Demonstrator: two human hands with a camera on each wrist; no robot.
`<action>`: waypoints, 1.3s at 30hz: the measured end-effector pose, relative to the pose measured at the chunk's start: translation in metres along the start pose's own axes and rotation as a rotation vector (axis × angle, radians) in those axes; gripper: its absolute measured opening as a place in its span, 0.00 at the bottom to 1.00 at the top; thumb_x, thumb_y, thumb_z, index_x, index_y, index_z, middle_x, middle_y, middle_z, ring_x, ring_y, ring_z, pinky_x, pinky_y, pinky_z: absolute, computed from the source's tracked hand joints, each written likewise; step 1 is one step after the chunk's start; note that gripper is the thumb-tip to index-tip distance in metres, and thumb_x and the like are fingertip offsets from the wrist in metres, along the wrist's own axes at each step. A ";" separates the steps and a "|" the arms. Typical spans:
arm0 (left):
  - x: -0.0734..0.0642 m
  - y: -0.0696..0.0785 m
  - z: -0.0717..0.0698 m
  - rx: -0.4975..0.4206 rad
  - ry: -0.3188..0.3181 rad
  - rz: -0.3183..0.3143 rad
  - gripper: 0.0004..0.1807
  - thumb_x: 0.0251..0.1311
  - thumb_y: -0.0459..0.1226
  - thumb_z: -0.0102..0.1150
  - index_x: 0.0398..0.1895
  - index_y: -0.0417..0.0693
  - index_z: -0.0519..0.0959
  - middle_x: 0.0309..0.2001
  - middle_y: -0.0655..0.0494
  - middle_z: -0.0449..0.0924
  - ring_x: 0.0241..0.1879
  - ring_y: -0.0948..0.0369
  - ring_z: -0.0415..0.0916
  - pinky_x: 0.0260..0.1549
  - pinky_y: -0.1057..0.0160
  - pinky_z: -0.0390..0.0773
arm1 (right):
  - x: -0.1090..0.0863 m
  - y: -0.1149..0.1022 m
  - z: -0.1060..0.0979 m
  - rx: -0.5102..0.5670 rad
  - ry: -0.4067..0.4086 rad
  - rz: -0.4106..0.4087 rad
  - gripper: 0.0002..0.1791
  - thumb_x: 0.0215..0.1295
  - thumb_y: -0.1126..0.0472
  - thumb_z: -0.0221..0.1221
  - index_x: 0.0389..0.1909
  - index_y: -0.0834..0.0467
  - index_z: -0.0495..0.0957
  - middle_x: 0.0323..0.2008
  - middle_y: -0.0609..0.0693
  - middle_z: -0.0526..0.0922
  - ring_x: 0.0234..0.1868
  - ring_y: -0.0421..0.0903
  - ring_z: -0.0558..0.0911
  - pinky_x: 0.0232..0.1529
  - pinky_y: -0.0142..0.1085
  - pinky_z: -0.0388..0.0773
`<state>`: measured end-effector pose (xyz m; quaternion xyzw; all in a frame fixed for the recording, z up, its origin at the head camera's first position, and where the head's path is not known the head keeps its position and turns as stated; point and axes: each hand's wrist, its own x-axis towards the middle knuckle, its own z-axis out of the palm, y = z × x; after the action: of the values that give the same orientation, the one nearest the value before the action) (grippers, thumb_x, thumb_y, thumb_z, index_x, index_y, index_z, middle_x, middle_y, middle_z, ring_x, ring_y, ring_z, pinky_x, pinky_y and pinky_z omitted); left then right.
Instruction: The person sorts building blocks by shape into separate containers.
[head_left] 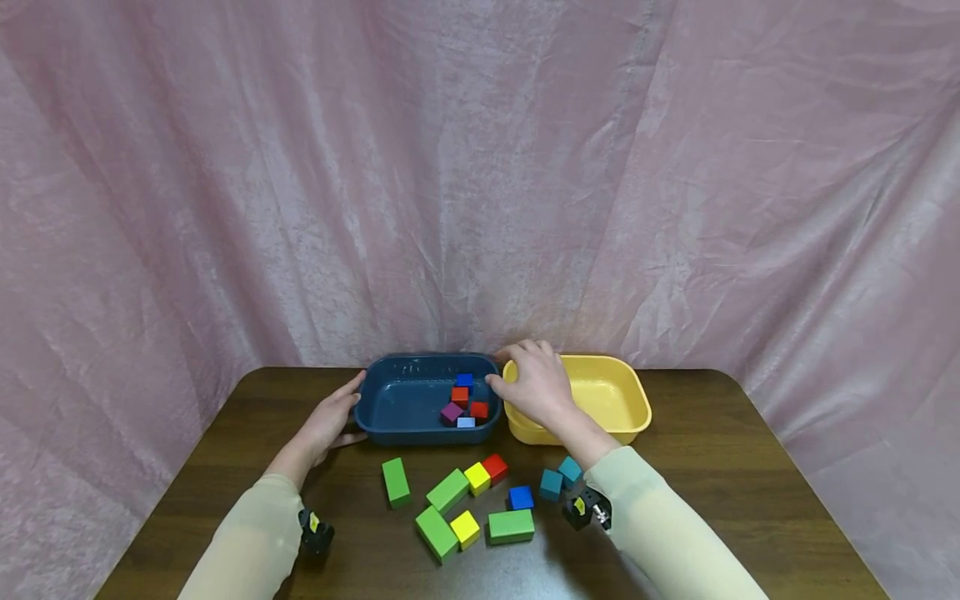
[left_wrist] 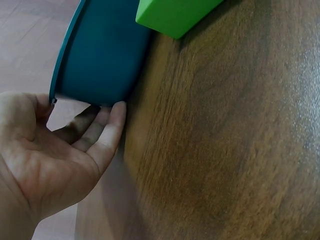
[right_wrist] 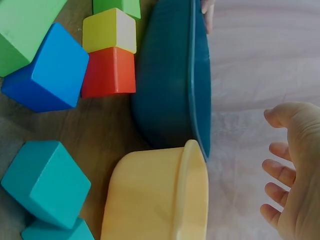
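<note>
A dark blue bin (head_left: 405,408) holds several small cubes: a blue cube (head_left: 465,381), two red ones, a purple cube (head_left: 452,413) and a light blue one (head_left: 466,422). At its left end is my left hand (head_left: 326,423); in the left wrist view the fingertips (left_wrist: 119,112) touch the bin's outer wall and the thumb is by the rim. My right hand (head_left: 536,382) hovers over the adjoining ends of the blue bin and a yellow bin (head_left: 618,400). Its fingers are spread and loosely bent, holding nothing, apart from both bins in the right wrist view.
In front of the bins lie several green blocks (head_left: 511,527), two yellow cubes (head_left: 465,529), a red cube (head_left: 494,468), a blue cube (head_left: 521,497) and two teal cubes (head_left: 551,484) on the wooden table (head_left: 720,500). A pink curtain (head_left: 480,183) hangs behind.
</note>
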<state>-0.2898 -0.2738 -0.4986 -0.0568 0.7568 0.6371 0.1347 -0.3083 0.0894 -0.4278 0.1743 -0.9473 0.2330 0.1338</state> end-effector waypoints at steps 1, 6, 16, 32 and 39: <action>0.000 0.000 0.000 0.002 -0.001 0.001 0.30 0.83 0.42 0.31 0.84 0.69 0.46 0.83 0.47 0.38 0.73 0.38 0.57 0.57 0.41 0.77 | -0.001 0.000 -0.002 0.003 0.005 -0.004 0.24 0.65 0.41 0.66 0.54 0.53 0.85 0.55 0.50 0.81 0.58 0.53 0.71 0.61 0.49 0.69; 0.000 0.000 0.000 0.012 -0.001 0.004 0.30 0.83 0.41 0.31 0.84 0.69 0.45 0.83 0.46 0.38 0.74 0.37 0.56 0.57 0.41 0.77 | -0.007 0.002 -0.013 0.019 0.039 -0.019 0.25 0.65 0.41 0.66 0.54 0.53 0.84 0.54 0.49 0.82 0.58 0.53 0.72 0.62 0.49 0.68; 0.001 0.002 0.001 0.011 -0.003 0.008 0.30 0.83 0.42 0.31 0.84 0.69 0.45 0.83 0.47 0.37 0.74 0.38 0.55 0.58 0.40 0.76 | -0.019 0.006 -0.034 0.055 0.081 -0.045 0.24 0.64 0.41 0.66 0.54 0.51 0.85 0.54 0.49 0.82 0.59 0.53 0.71 0.61 0.51 0.69; 0.003 -0.001 0.003 0.003 -0.009 0.016 0.31 0.83 0.41 0.31 0.84 0.67 0.45 0.83 0.45 0.38 0.74 0.38 0.56 0.57 0.40 0.76 | -0.042 0.014 -0.057 0.094 0.145 -0.101 0.23 0.63 0.43 0.68 0.55 0.50 0.85 0.53 0.47 0.83 0.59 0.51 0.72 0.59 0.51 0.71; 0.000 -0.002 0.002 0.014 -0.006 0.017 0.31 0.83 0.41 0.31 0.84 0.66 0.44 0.83 0.44 0.37 0.74 0.37 0.56 0.57 0.39 0.76 | -0.053 0.017 -0.060 0.101 0.180 -0.135 0.24 0.62 0.43 0.69 0.54 0.52 0.85 0.52 0.47 0.84 0.58 0.51 0.73 0.58 0.50 0.71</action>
<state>-0.2891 -0.2723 -0.5011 -0.0475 0.7611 0.6333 0.1317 -0.2568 0.1472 -0.4013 0.2225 -0.9046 0.2857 0.2248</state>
